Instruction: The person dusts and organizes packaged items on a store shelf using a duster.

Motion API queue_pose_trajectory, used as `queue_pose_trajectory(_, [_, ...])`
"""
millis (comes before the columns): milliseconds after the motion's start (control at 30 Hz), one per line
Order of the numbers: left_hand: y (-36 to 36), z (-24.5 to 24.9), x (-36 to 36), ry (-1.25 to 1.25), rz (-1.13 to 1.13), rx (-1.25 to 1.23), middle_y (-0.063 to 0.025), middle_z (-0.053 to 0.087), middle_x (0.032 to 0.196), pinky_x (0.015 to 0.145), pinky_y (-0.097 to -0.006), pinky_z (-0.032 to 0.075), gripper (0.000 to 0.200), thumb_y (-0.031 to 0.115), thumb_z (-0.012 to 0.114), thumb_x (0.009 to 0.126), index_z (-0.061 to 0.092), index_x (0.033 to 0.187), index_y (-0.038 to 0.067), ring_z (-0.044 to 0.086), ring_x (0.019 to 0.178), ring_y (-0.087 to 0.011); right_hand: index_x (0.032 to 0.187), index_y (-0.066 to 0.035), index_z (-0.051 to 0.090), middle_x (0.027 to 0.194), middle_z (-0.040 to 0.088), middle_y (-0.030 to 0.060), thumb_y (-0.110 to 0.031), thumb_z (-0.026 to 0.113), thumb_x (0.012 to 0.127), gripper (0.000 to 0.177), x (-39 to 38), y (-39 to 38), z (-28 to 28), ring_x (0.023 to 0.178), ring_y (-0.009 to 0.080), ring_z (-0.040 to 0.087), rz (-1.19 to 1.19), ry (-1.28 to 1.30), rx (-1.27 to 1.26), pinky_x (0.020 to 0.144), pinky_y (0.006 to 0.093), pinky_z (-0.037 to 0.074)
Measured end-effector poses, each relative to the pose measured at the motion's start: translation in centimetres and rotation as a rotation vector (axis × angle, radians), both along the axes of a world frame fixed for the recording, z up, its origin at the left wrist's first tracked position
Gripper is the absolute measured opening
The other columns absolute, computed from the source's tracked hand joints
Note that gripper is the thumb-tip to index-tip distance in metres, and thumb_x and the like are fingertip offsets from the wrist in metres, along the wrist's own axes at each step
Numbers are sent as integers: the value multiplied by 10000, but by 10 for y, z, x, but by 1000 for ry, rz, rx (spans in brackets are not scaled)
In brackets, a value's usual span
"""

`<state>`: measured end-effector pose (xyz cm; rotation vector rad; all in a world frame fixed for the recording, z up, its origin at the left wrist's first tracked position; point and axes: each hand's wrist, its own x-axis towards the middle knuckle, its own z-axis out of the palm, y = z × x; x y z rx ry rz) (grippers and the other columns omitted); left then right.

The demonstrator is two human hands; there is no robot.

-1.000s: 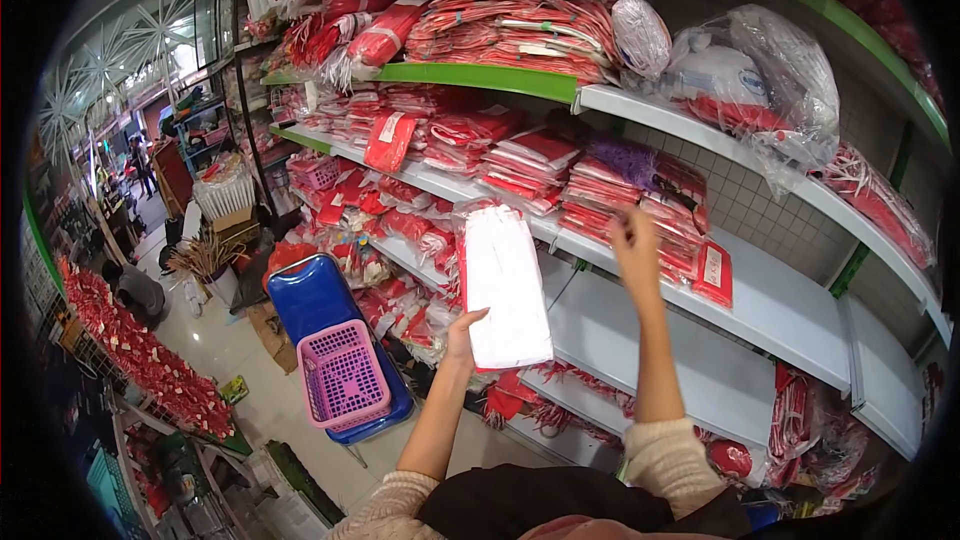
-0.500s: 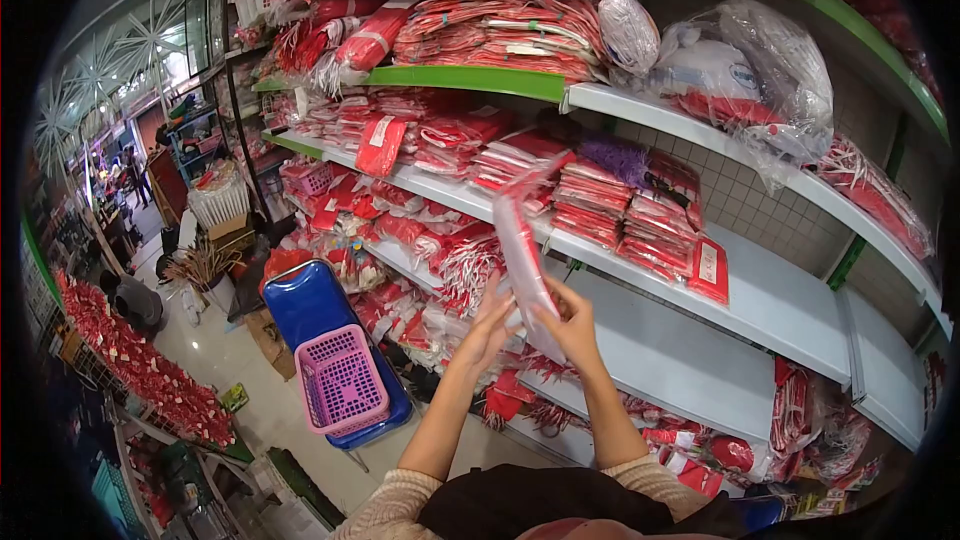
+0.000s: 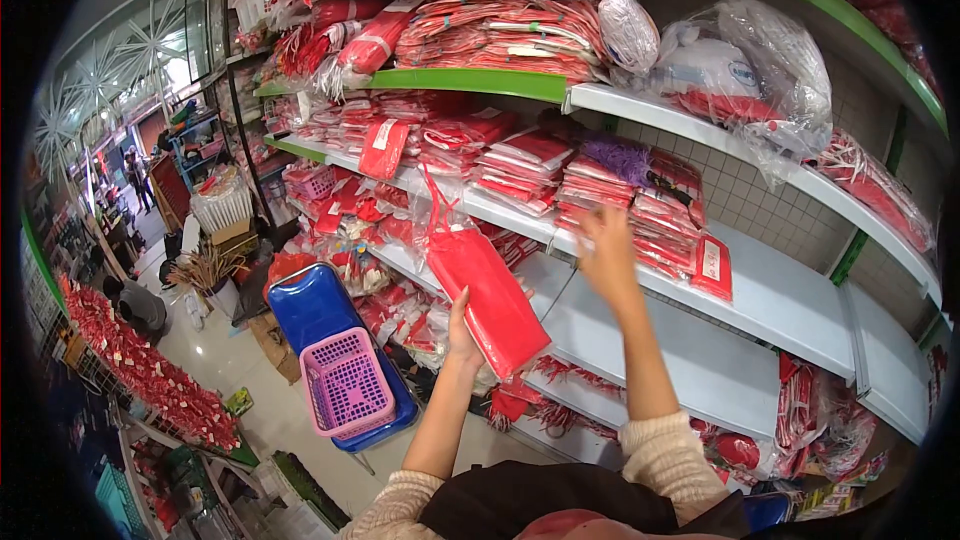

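My left hand is closed around a flat red packet in a clear plastic sleeve, with thin red strings at its upper end. The packet tilts in front of the shelves, its broad red face showing. Off to the right, my right hand is raised in front of a stack of red packets on the middle shelf, its fingers a little blurred and apart, with nothing seen in them. Another stack of similar packets lies to the left of that one.
The middle shelf runs diagonally, with a lower shelf beneath. Above sits a large clear plastic bag. On the left a pink basket rests on a blue chair, beside a red bushy display.
The packet has turned from edge-on to show its broad red face and now sits in my left hand alone. My right hand has let go and moved up and right toward the stacks.
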<state>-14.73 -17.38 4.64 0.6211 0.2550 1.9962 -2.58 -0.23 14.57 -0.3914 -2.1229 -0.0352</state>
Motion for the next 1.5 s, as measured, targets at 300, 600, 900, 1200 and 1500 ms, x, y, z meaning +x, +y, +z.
queue_pose_trajectory(300, [-10, -4, -6, -86, 36, 54, -248, 398, 1275, 953, -472, 349, 707, 474, 417, 836, 259, 1312, -23, 423, 1143, -421, 947, -59, 583, 998, 545, 138, -85, 614, 669, 280, 19, 110, 35, 925, 301, 525, -556, -55, 87, 770, 435, 423])
queue_pose_trajectory(600, [-12, 0, -14, -84, 36, 91, -242, 407, 1268, 945, -476, 358, 709, 485, 420, 832, 266, 1310, -16, 433, 1133, -415, 933, -54, 570, 914, 554, 134, -123, 606, 709, 236, 42, 95, 15, 880, 299, 541, -618, 74, 89, 669, 392, 460])
queue_pose_trajectory(900, [-8, 11, -30, -69, 54, 117, -236, 415, 1260, 937, -480, 367, 712, 496, 422, 829, 273, 1309, -8, 443, 1123, -409, 835, -56, 607, 707, 591, 127, -280, 598, 768, 234, 61, 0, -133, 607, 299, 563, -246, 198, -545, 562, 390, 423])
queue_pose_trajectory(1200, [-1, 12, -24, -76, 20, 140, -229, 424, 1253, 929, -484, 376, 715, 507, 424, 825, 280, 1307, -1, 453, 1112, -403, 714, -47, 537, 582, 506, 144, -162, 572, 737, 122, 83, -12, -202, 534, 327, 526, -173, 109, -257, 490, 414, 399])
queue_pose_trajectory(1500, [-1, 8, -22, -102, 1, 156, -223, 432, 1246, 921, -488, 385, 718, 519, 426, 822, 287, 1306, 7, 463, 1102, -397, 762, -40, 542, 510, 454, 147, -179, 594, 670, 175, 109, -10, -195, 454, 333, 467, 30, 19, 6, 449, 426, 386])
